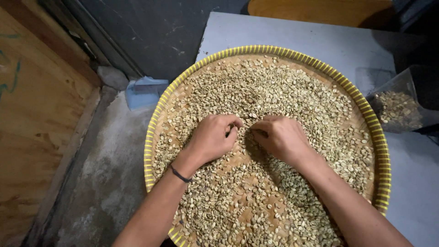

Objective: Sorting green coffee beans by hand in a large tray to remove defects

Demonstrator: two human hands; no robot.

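Forearms: both enter from the lower edge and lie over the near part of the tray; a thin dark band circles the left wrist (179, 174).
Left hand (213, 136): palm down on the beans at the tray's middle, fingers curled in with tips drawn together; whether a bean is pinched between them cannot be told.
Right hand (280, 136): just beside the left, knuckles up, fingers bent into the beans; their tips are hidden, so the grip cannot be told.
Beans (274, 91): pale green, unroasted, spread in a loose layer over almost the whole tray, thinner near the hands where the weave shows.
Tray (151, 137): round, woven, flat, with a yellow rim; rests on a grey table (411, 183), its left edge overhanging.
Clear container (400, 107): at the tray's right edge, holding more beans.
Blue object (145, 90): on the concrete floor to the left, beyond the tray.
Wooden panel (36, 114): along the far left.
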